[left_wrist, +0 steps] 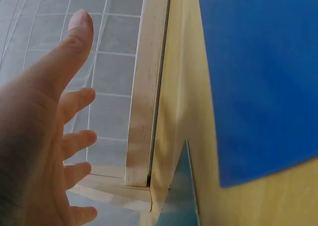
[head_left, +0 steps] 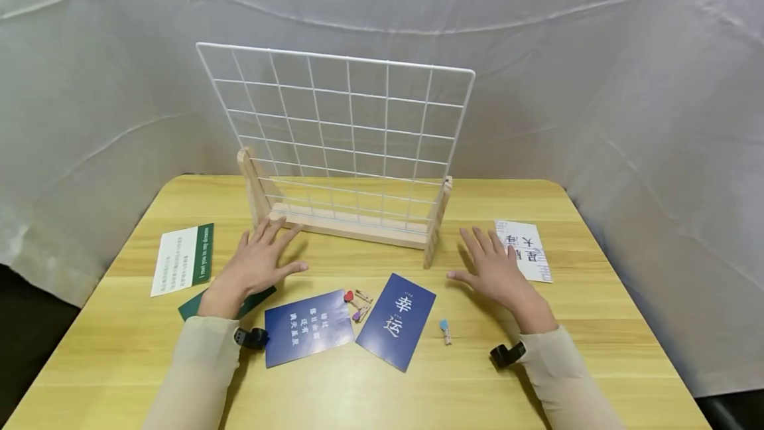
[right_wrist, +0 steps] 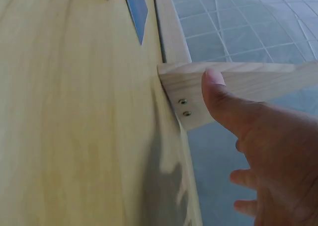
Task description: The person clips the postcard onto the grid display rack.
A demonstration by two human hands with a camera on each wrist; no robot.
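Left wrist view: blue card (left_wrist: 258, 77) cropped.

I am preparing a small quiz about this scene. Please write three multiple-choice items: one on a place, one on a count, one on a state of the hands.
1. Where does the white wire grid stand?
A. at the back middle of the table
B. at the front edge
C. on the floor

2. How many dark blue cards lie between the two arms?
A. one
B. two
C. four

3. How are the left hand and the right hand?
A. both grip pegs
B. both in fists
C. both flat, fingers spread

Answers:
1 A, its wooden stand sits behind the hands.
2 B, one blue card and a second blue card.
3 C, the palms lie down and hold nothing.
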